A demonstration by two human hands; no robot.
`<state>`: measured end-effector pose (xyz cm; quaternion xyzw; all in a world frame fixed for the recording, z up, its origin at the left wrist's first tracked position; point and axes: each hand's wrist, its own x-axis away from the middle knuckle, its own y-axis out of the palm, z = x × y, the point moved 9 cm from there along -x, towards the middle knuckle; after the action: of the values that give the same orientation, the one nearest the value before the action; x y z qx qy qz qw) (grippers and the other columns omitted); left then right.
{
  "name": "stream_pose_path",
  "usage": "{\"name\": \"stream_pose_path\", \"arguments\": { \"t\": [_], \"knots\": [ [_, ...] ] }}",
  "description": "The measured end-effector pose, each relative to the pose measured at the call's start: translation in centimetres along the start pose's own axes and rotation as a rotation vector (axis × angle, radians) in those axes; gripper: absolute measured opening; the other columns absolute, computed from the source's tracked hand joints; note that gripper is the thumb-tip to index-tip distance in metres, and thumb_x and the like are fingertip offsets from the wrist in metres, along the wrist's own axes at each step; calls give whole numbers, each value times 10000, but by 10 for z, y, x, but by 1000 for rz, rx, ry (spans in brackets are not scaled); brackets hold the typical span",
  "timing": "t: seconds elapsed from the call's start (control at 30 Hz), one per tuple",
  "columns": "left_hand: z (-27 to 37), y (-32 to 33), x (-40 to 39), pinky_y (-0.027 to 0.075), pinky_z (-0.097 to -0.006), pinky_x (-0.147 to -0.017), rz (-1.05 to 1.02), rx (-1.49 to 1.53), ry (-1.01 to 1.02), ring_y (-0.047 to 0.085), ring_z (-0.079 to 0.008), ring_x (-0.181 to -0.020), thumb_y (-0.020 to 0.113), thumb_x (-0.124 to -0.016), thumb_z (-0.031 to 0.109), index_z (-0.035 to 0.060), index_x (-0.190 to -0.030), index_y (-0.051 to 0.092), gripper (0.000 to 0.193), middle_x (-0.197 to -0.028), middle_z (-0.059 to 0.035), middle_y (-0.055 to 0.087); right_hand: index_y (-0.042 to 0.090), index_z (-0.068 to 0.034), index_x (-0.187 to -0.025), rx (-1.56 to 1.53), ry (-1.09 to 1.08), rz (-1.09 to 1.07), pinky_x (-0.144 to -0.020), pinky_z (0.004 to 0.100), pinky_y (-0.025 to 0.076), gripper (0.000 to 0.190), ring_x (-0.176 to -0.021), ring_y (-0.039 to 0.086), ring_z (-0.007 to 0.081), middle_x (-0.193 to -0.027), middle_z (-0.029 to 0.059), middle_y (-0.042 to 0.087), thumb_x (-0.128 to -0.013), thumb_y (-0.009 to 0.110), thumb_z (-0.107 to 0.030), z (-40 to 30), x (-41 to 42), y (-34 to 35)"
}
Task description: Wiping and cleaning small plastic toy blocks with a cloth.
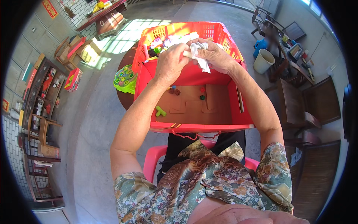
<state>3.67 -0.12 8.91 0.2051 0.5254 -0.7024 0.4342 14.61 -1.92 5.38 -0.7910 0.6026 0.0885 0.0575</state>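
My left hand (172, 63) pinches a small cream-coloured stick-like piece (188, 54) between thumb and fingers. A crumpled white cloth or tissue (202, 57) is in my right hand (214, 57), pressed around the piece's other end. Both hands are raised above the far edge of a red cardboard box (205, 128). On its brown bottom lie a lime-green branched toy connector (160, 111), a dark green piece (202, 97), a red piece (202, 90) and a brown piece (177, 92). The far end of the cream piece is hidden by the cloth.
Behind the box stands a red plastic basket (223, 32) with mixed toys (179, 39). A green toy with round cups (125, 78) rests on a dark round table (123, 98) to the left. A pale bucket (263, 61) and wooden chairs (292, 107) are at right.
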Motion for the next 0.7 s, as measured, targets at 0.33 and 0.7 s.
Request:
{"name": "stream_pose_path", "arguments": {
  "t": [0.33, 0.7],
  "knots": [
    [-51, 24, 15, 384, -205, -491, -113, 552, -523, 486, -46, -584, 689, -813, 133, 62, -1093, 522, 334, -784, -18, 558, 472, -204, -1307, 500, 96, 53, -824, 277, 445, 548, -981, 528, 126, -1145, 24, 545, -816, 545, 29, -1, -2, 13],
    [-45, 42, 27, 345, -180, -439, -267, 752, -658, 459, -34, -542, 627, -866, 202, 63, -974, 559, 188, -687, 28, 506, 574, -27, -1120, 603, -127, 593, -685, 260, 474, 284, -807, 585, 119, -887, 64, 604, -934, 527, -236, -30, 9, -29]
  ]
}}
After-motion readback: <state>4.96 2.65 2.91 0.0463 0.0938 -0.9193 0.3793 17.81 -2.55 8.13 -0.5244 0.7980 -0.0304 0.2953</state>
